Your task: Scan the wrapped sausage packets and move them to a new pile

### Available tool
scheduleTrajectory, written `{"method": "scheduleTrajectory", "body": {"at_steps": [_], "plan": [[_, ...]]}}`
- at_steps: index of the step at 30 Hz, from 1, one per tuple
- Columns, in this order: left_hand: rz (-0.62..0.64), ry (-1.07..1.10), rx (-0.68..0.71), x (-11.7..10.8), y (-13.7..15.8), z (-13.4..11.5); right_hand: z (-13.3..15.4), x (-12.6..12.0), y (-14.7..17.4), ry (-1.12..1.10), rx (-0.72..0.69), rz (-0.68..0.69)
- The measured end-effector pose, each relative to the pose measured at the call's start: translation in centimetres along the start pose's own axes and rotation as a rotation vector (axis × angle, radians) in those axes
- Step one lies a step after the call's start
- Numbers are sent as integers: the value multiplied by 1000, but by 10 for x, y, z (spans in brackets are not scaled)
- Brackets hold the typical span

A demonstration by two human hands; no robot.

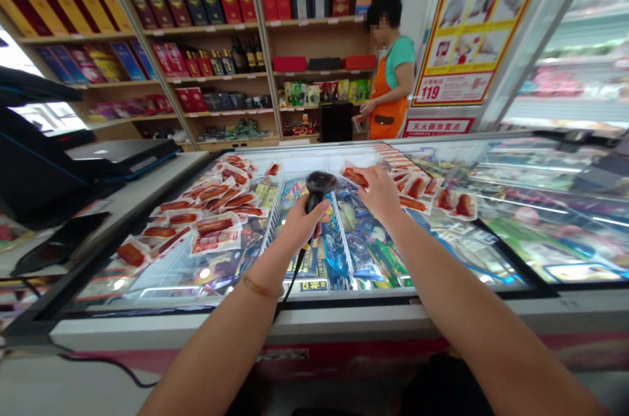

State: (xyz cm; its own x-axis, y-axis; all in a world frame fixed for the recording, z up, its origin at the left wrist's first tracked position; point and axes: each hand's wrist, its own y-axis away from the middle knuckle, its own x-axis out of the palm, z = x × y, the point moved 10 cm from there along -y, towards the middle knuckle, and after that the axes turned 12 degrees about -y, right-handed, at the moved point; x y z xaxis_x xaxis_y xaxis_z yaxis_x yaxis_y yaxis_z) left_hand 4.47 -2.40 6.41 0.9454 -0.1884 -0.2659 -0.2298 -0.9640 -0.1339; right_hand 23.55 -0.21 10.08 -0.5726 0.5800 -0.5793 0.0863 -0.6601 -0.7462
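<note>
My left hand [303,223] is wrapped round the handle of a black barcode scanner [320,181], its head pointing up and away over the freezer's glass top. The scanner's cord [296,272] hangs below my wrist. To the right, my right hand [381,190] grips a clear packet of reddish-brown sausage [354,176] by its near side, low over the glass. Many similar sausage packets [211,193] lie spread on the left of the glass. Further ones [417,187] lie to the right of my right hand.
Beneath the glass of the chest freezer [314,318] are wire baskets with colourful packages. A scale [122,157] and a dark screen device [34,160] stand at the left. Beyond the freezer, a person in an orange apron [388,101] stands before shelves of boxes [196,3].
</note>
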Motion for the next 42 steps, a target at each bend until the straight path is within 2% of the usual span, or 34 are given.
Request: {"method": "scheduleTrajectory", "body": {"at_steps": [3, 6, 9, 13, 16, 18, 21, 23, 25, 27, 29, 31, 35, 39, 42], "plan": [[-143, 96, -58, -28, 4, -12, 8, 18, 3, -82, 9, 43], [-271, 159, -60, -72, 12, -23, 35, 44, -5, -166, -42, 122], [-446, 176, -66, -135, 27, -18, 82, 73, -23, -256, -147, 211], [-655, 166, -121, -222, 54, 7, 157, 119, -52, -341, -230, 298], [-784, 122, -140, -274, 77, 22, 209, 155, -63, -421, -268, 350], [-844, 114, -152, -297, 89, 31, 235, 177, -65, -446, -285, 382], [-875, 146, -167, -312, 97, 39, 250, 200, -61, -422, -244, 419], [-865, 165, -168, -310, 96, 41, 245, 204, -57, -406, -191, 417], [-835, 180, -163, -298, 90, 38, 234, 196, -53, -414, -165, 381], [-775, 196, -157, -276, 80, 34, 214, 179, -49, -419, -163, 329], [-688, 213, -159, -246, 66, 29, 182, 158, -44, -386, -143, 284], [-576, 242, -155, -209, 50, 24, 136, 133, -37, -312, -73, 240], [-376, 296, -150, -129, 20, 13, 24, 64, -16, -86, 106, 129], [-246, 292, -166, -62, -1, 9, -85, 1, 17, 234, 388, 174], [-186, 272, -153, -31, -8, 13, -127, -21, 31, 238, 414, 212]]}}
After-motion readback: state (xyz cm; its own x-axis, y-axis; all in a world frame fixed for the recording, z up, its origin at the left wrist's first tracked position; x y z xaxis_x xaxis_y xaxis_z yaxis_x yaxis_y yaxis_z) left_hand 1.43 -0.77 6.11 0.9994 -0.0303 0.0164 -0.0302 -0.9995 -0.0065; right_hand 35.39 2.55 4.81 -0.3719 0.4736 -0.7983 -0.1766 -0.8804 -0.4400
